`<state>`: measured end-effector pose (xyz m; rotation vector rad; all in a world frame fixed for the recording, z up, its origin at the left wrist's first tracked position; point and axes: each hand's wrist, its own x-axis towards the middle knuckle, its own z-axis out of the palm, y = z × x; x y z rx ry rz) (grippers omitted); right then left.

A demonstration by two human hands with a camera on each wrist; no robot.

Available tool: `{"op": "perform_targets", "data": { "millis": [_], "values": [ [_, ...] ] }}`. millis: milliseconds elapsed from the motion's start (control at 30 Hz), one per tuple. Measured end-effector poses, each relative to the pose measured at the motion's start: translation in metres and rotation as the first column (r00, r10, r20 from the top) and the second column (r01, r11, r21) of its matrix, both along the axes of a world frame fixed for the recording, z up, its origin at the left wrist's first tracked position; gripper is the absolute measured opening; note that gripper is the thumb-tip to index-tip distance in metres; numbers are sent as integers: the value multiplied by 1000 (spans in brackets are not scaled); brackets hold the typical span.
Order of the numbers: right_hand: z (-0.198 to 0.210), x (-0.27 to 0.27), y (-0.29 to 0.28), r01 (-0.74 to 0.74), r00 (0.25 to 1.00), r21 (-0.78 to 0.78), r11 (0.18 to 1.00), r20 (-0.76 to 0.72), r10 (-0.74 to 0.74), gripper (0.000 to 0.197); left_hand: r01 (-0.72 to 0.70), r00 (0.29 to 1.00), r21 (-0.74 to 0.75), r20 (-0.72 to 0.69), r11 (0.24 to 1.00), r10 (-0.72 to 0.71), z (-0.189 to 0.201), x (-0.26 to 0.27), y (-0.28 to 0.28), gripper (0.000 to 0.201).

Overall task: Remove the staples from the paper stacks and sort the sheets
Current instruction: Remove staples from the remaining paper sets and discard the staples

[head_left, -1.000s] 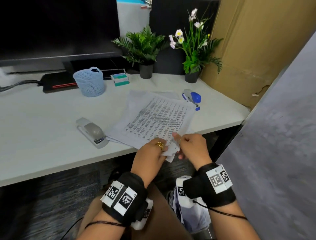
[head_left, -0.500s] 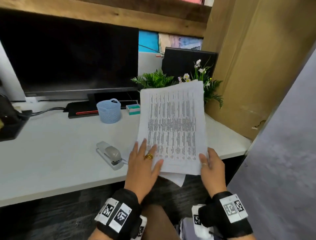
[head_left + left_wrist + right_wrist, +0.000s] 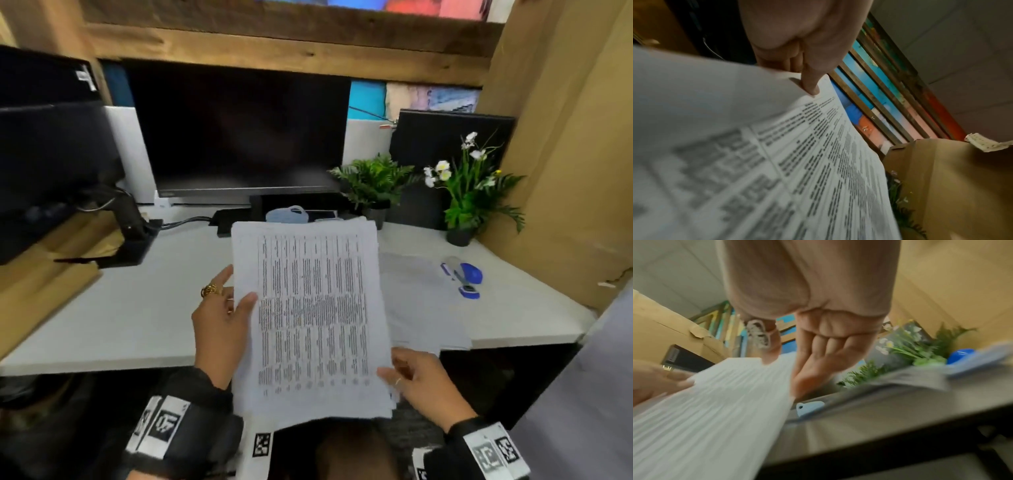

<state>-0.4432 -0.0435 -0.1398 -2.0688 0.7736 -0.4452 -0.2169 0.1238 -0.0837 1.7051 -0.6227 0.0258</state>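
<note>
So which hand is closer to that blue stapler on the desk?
Right. The right hand holds the paper stack's lower right corner, below-left of the blue stapler; the left hand grips the far left edge.

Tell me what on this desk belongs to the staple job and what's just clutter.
Job: printed stack held by left hand and right hand; loose sheets; blue stapler.
Clutter: monitor, fern, flower pot, blue basket.

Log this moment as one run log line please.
left hand grips paper stack | right hand holds its lower corner | stack lifted off desk
</note>
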Motion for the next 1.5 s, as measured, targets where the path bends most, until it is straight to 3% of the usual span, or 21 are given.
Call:
{"op": "perform_targets", "data": {
  "millis": [67, 167, 300, 400, 467, 533, 633, 733, 833, 933, 1000, 1100, 1200, 1267, 1400, 1500],
  "values": [
    [11, 13, 3, 6, 996, -178, 984, -88, -22, 12, -41, 998, 63, 52, 997, 38, -4, 7, 16, 37],
    [49, 46, 2, 185, 981, -350, 918, 127, -150, 22, -53, 994, 149, 98, 987, 39, -13, 17, 32, 36],
    [92, 115, -12, 223, 970, -383, 896, 179, -165, 16, -39, 981, 341, 191, 939, -28, -26, 26, 44, 38],
    [94, 165, -16, 55, 988, -401, 914, -108, -107, 25, -53, 981, 419, 193, 907, -32, -32, 28, 48, 38],
    [90, 189, -9, -129, 923, -337, 933, -384, -11, 46, -51, 983, 443, 178, 895, -32, -33, 27, 48, 38],
    [84, 205, -2, -257, 819, -225, 940, -567, 88, 65, -43, 989, 447, 148, 894, -27, -33, 26, 48, 37],
    [73, 215, 4, -340, 718, -185, 922, -684, 127, 78, -34, 990, 453, 134, 891, -30, -34, 26, 49, 34],
    [74, 213, 11, -299, 731, -162, 940, -673, 116, 67, -29, 994, 429, 111, 903, -21, -33, 25, 50, 32],
    [80, 214, 15, -239, 784, -102, 966, -607, 129, 46, -22, 997, 408, 73, 913, -9, -34, 25, 51, 30],
    [83, 210, 6, -182, 835, -69, 981, -537, 117, 44, -19, 999, 370, 55, 929, -1, -37, 26, 52, 29],
    [83, 206, -5, -13, 917, 64, 998, -398, 38, 53, -25, 998, 333, 61, 943, 5, -39, 25, 52, 27],
    [86, 196, -18, 148, 989, 348, 926, -67, -133, 60, -55, 994, 280, 111, 958, 25, -41, 22, 51, 25],
    [94, 177, -15, 79, 940, 540, 838, 241, -243, 44, -122, 983, 213, 161, 969, 89, -38, 15, 48, 25],
    [96, 163, -6, 30, 860, 615, 788, 385, -334, 39, -135, 977, 157, 183, 978, 105, -35, 7, 42, 21],
    [96, 143, 15, 138, 689, 593, 793, 517, -507, 17, -84, 974, 92, 219, 992, 62, -32, -6, 31, 24],
    [99, 134, 25, 225, 592, 552, 803, 577, -563, 22, -71, 966, 103, 256, 992, 42, -33, -10, 27, 24]
  ]
}}
